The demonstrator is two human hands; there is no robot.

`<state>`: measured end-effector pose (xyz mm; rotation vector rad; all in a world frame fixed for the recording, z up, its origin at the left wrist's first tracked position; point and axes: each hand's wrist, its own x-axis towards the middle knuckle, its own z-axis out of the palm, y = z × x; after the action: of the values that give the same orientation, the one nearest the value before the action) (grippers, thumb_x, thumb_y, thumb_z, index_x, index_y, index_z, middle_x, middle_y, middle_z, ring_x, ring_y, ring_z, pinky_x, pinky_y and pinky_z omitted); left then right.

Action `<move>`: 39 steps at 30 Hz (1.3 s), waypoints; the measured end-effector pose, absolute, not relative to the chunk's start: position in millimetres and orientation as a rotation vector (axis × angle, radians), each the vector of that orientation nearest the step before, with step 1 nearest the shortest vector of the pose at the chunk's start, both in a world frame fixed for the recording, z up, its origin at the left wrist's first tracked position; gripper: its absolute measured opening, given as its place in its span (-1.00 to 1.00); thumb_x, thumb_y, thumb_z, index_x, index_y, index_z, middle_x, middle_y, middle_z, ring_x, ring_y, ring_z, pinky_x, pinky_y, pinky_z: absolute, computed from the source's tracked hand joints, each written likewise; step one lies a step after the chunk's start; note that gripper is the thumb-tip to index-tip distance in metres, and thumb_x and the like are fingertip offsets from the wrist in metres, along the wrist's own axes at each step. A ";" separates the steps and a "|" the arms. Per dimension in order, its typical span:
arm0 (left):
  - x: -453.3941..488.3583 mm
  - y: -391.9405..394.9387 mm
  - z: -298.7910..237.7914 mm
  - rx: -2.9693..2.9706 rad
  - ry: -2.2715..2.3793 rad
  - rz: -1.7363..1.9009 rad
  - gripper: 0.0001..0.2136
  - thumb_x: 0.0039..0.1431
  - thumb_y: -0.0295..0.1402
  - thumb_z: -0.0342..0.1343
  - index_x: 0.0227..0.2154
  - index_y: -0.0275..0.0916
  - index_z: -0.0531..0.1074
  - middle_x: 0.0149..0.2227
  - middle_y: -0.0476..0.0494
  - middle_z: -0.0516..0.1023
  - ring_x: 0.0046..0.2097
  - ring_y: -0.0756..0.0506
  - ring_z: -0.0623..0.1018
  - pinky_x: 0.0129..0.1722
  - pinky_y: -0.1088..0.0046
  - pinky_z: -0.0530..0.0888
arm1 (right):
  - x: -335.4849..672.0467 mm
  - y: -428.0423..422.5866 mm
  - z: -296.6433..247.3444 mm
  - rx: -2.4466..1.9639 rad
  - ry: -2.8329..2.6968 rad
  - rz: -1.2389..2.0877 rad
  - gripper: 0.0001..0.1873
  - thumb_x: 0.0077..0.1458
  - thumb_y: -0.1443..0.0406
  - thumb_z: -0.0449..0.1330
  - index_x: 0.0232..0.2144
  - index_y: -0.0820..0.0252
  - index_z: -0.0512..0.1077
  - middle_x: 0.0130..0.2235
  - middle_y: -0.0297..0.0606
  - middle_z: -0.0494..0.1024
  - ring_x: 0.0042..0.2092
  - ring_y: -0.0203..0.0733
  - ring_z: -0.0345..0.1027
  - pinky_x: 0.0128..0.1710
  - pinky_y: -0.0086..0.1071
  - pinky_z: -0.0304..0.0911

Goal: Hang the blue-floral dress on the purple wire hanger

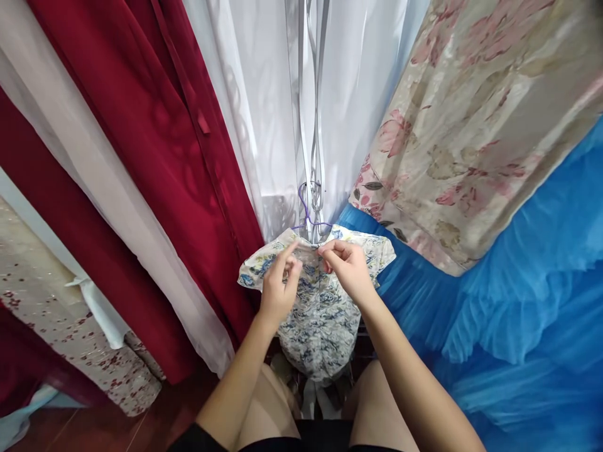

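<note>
The floral garment (320, 333) hangs at the centre on a purple hanger (304, 199), and looks light and soft, likely to crease or sway rather than resist. Its neckline and shoulders, backed by the hanger, seem the surest places to hold. The right hand (347, 267) pinches the neckline's edge; the left hand (280, 282) is loosely curled, thumb and forefinger apart — whether a fingertip touches cloth, I cannot tell. Sideways room looks tight: red fabric (188, 182) hangs close on the left, blue tulle (475, 314) on the right, white cloth (264, 81) on the far side.
</note>
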<state>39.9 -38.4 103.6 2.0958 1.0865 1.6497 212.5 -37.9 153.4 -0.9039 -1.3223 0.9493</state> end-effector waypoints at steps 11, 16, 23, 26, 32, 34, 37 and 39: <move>1.3 1.0 159.9 1.644 1.162 2.174 -0.86 0.29 -0.30 0.17 -0.32 -0.27 0.51 -0.35 -0.05 0.52 -0.26 -0.02 0.49 -0.22 0.51 0.40 | 215.6 -25.1 74.3 -1.132 -1.472 0.985 -0.78 0.00 0.19 0.17 -0.57 0.19 0.37 -0.66 -0.48 0.19 -0.59 -0.35 -0.02 -0.54 -0.42 -0.11; -46.2 34.0 103.1 0.331 0.982 1.981 -0.78 0.26 -0.43 0.13 -0.51 -0.28 0.31 -0.53 0.06 0.36 -0.45 0.07 0.37 -0.34 0.59 0.39 | 208.6 -46.2 67.2 -0.970 -1.471 1.203 -0.82 0.04 0.23 0.17 -0.53 0.20 0.38 -0.64 -0.51 0.17 -0.58 -0.38 -0.06 -0.54 -0.43 -0.15; 25.2 -3.9 6.9 0.170 0.964 1.579 -0.82 0.22 -0.52 0.01 -0.51 -0.27 0.35 -0.45 -0.15 0.50 -0.34 -0.09 0.54 -0.21 0.28 0.51 | 225.7 -68.5 10.4 -1.054 -1.180 1.207 -0.74 0.05 0.20 0.12 -0.61 0.14 0.25 -0.68 -0.46 0.22 -0.59 -0.34 0.00 -0.53 -0.41 -0.07; 62.9 -28.3 7.7 0.233 0.734 1.404 -0.85 0.30 -0.37 0.05 -0.38 -0.26 0.44 -0.23 -0.21 0.56 -0.12 -0.14 0.57 -0.01 0.17 0.48 | 252.5 -82.9 -22.8 -1.214 -1.194 1.067 -0.67 0.10 0.15 0.13 -0.62 0.13 0.23 -0.63 -0.43 0.22 -0.55 -0.29 0.08 -0.49 -0.39 0.00; 119.7 -74.4 62.8 1.238 0.675 1.103 -0.75 0.28 -0.19 0.19 -0.40 -0.27 0.44 -0.40 -0.04 0.40 -0.31 -0.01 0.42 -0.24 0.50 0.37 | 279.2 -108.4 -2.1 -1.215 -1.557 0.882 -0.61 0.03 0.23 0.33 -0.06 0.17 0.48 -0.06 -0.15 0.55 0.01 0.07 0.39 0.05 -0.14 0.28; 129.3 -82.6 74.1 1.491 0.713 1.016 -0.76 0.32 -0.17 0.13 -0.34 -0.25 0.46 -0.37 -0.05 0.42 -0.28 -0.04 0.43 -0.22 0.48 0.37 | 277.7 -112.6 13.7 -1.080 -1.603 1.088 -0.67 0.12 0.21 0.29 -0.06 0.16 0.48 -0.09 -0.16 0.56 0.02 0.07 0.40 0.08 -0.12 0.29; 131.3 -86.5 77.1 1.740 0.789 1.034 -0.71 0.32 -0.12 0.12 -0.03 -0.18 0.47 -0.04 -0.20 0.49 0.03 -0.17 0.46 0.10 0.33 0.35 | 281.4 -118.8 28.6 -1.018 -1.450 1.371 -0.72 0.20 0.11 0.24 -0.17 0.18 0.50 -0.21 -0.21 0.56 -0.11 0.01 0.43 -0.02 -0.14 0.35; 126.6 -87.3 69.9 1.803 0.736 0.928 -0.54 0.33 -0.05 0.07 0.18 -0.15 0.36 0.18 -0.25 0.40 0.23 -0.23 0.35 0.27 0.23 0.23 | 293.7 -123.4 36.6 -1.006 -1.285 1.498 -0.64 0.14 0.05 0.30 -0.17 0.19 0.50 -0.23 -0.23 0.56 -0.16 -0.05 0.41 -0.07 -0.19 0.35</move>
<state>126.6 -87.3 69.9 1.8030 0.7358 0.9281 293.7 -123.4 36.6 -1.0056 -1.2854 1.4983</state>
